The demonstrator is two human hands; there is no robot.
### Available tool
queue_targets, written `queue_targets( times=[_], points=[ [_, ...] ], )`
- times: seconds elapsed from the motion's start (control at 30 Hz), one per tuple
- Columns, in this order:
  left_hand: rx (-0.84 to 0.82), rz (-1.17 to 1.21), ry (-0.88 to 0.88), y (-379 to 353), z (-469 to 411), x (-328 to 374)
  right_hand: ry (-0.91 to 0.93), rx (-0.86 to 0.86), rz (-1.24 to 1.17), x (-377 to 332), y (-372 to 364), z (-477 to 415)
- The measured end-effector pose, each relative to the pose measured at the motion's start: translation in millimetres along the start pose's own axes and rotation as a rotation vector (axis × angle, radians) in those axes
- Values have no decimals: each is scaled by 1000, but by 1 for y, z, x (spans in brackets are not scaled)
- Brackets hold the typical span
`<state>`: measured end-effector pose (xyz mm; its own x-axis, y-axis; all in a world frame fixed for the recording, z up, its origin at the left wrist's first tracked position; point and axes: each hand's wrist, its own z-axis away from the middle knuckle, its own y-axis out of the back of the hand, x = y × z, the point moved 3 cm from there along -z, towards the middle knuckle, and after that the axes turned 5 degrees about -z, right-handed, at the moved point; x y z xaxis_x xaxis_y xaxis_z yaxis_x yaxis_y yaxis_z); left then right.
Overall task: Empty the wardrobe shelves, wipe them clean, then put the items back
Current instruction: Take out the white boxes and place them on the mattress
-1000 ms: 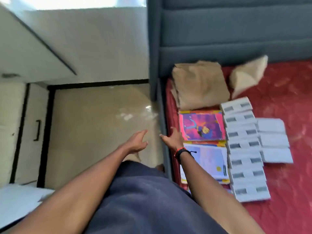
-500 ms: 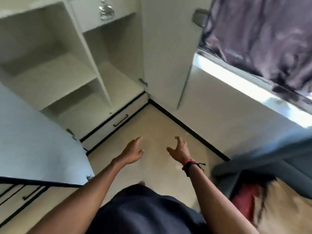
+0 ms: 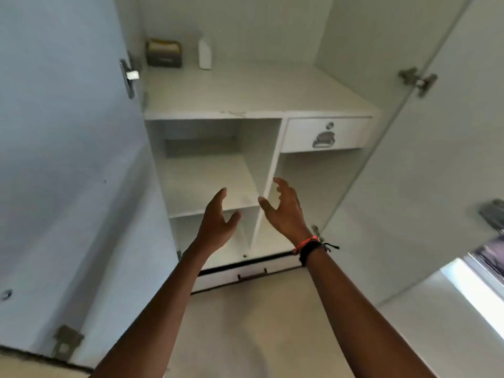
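**Facing the open wardrobe with bare hands**

Standing before the wardrobe [image 3: 343, 36] with both doors swung wide. Holding up the left hand [image 3: 218, 222] in front of the middle shelf [image 3: 201, 181], fingers straight, thumb apart, gripping nothing. Holding up the right hand [image 3: 283, 211] just beside it, before the upright divider [image 3: 266, 170], fingers loosely bent and spread, also gripping nothing; palms turned toward each other, not touching. Wearing red and black bands [image 3: 309, 248] on the right wrist. On the top shelf [image 3: 259, 88], far back in the left corner: a small dark box [image 3: 163, 53] and, near it but apart, a white bottle [image 3: 204, 54], both upright. Under that shelf at the right, a closed drawer [image 3: 302, 133] with a metal handle. Lowest, a long flat drawer [image 3: 218, 281] above the pale floor [image 3: 259, 323].
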<state>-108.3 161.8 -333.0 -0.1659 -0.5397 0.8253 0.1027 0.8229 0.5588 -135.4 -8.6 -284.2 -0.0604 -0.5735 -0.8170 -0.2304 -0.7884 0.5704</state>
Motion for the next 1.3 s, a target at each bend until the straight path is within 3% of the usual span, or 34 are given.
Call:
queue_targets(
  times=[0.27,0.43,0.53,0.77,0.9,1.1,1.2,1.3],
  points=[
    [450,62,-94,95,-114,56,355,-44,-136,-103,-15,-158],
    [564,94,-70,130,-201,71,501,-114,-106,-126,-34,-246],
    [558,17,23,147,-256,69,545,-170,-69,-140,-41,-302],
    [297,-445,163,166,-357,30,437,-275,-50,-167,-73,-427],
    [384,-574,163,179,-396,14,308,-283,0,-162,-105,-474],
    [505,-717,156,208,-460,-5,258,-157,-152,-168,-137,-525],
    [506,-781,129,216,-482,-10,365,-97,-152,-172,-144,-535],
    [500,-868,166,222,-502,-16,585,-49,-96,-187,-154,-550]
  ],
)
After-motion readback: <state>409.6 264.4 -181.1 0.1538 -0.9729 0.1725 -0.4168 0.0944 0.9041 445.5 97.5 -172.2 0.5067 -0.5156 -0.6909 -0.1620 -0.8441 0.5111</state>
